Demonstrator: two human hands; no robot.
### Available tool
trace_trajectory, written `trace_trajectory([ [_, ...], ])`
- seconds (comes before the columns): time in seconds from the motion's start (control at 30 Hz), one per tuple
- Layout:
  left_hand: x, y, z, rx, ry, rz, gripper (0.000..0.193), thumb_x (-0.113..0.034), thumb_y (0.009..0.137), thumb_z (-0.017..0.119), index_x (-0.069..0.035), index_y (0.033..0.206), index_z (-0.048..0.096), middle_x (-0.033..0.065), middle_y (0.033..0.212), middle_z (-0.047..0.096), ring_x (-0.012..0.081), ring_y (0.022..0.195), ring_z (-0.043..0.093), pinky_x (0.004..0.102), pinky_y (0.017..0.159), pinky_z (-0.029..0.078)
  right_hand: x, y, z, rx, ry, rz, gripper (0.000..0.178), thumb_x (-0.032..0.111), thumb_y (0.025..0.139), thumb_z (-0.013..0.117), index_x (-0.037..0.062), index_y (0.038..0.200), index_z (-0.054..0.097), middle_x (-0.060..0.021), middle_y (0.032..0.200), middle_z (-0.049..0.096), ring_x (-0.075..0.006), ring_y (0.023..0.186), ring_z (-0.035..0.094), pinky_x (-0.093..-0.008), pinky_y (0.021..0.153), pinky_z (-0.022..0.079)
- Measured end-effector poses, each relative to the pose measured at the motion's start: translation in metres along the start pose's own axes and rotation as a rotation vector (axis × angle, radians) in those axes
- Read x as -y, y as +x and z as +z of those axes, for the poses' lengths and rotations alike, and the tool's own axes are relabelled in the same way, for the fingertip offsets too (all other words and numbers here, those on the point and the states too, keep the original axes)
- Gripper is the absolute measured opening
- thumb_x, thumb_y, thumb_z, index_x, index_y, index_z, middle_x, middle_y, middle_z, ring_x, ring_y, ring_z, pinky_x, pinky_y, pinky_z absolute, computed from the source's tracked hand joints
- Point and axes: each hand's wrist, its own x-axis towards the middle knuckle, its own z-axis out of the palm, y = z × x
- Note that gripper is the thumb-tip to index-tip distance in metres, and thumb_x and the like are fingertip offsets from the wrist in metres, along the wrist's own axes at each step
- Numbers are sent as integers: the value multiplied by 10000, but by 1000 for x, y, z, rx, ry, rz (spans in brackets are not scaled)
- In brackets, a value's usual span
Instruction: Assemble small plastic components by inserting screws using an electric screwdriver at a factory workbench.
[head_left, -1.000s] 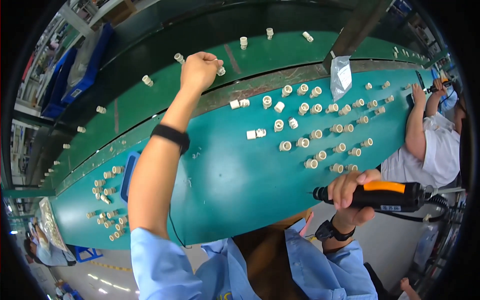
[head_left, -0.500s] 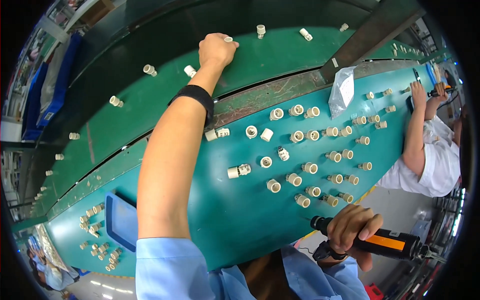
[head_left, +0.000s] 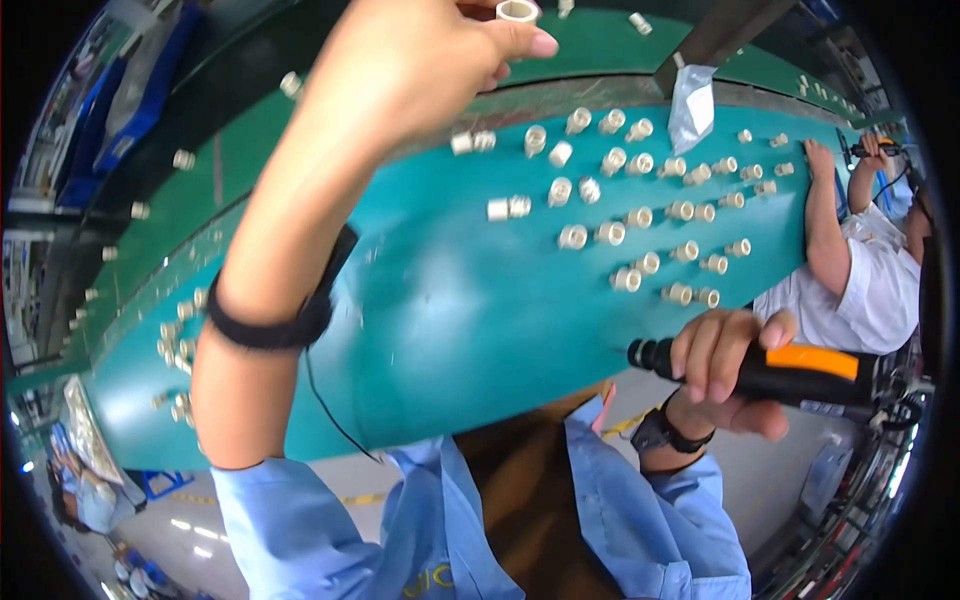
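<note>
In the raised left hand, a cream cylindrical socket is gripped by the thumb and fingers, its round open end showing. Part of that hand runs past the top of the picture. My right hand is wrapped around a black electric screwdriver with an orange band, off the table's near edge; its tip points left. Several more cream sockets stand in loose rows on the green table. Two pieces lying on their sides, a pale socket among them, are nearer the table's middle.
A green conveyor belt with spaced sockets runs along the far side. A clear plastic bag lies by the metal post. On the right, a co-worker's arm rests on the table. A black cord hangs from my left wristband.
My left hand has come up off the belt toward me, carrying the socket. My right hand and screwdriver sit higher in the picture. The view has shifted, and my left arm now hides the blue tray.
</note>
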Motion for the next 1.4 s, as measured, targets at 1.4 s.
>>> trace_trajectory([
  [1.4, 154, -253, 92, -293, -19, -40, 416, -27, 690, 744, 3, 1078, 597, 147, 1042, 579, 312, 840, 611, 357, 718, 513, -126, 9, 120, 92, -89, 191, 386, 141, 848, 605, 91, 1192, 439, -31, 684, 443, -145, 563, 469, -332, 569, 441],
])
